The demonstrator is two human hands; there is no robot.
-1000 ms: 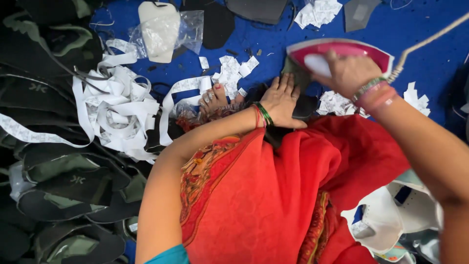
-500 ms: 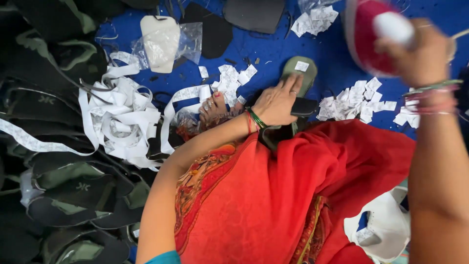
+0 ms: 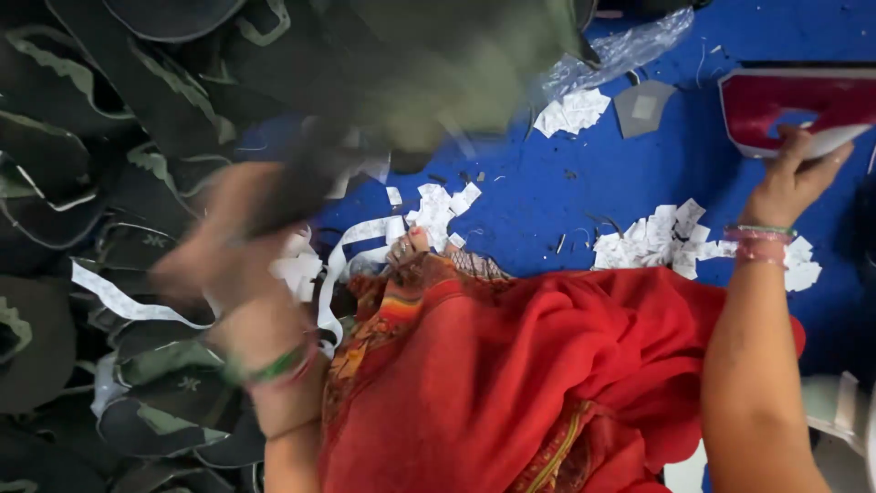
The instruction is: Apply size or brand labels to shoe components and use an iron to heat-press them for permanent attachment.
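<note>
The right hand [image 3: 792, 178] grips a red-and-white iron [image 3: 789, 108] far right on the blue mat [image 3: 547, 196] — best kept flat and steady, clear of the paper scraps [image 3: 671, 237]. The blurred left hand [image 3: 228, 246] clasps a dark sandal piece [image 3: 301, 178] above the sandal pile [image 3: 100, 183] — wrist bent, arm reaching left.

Even, fairly bright diffuse light, no hard shadows or glare. Heavy motion blur on left hand [image 3: 239, 265] and the dark sandal [image 3: 438, 68] at 11-12 o'clock. Right hand [image 3: 792, 183] and blue floor [image 3: 547, 196] at 2-3 o'clock sharp.
</note>
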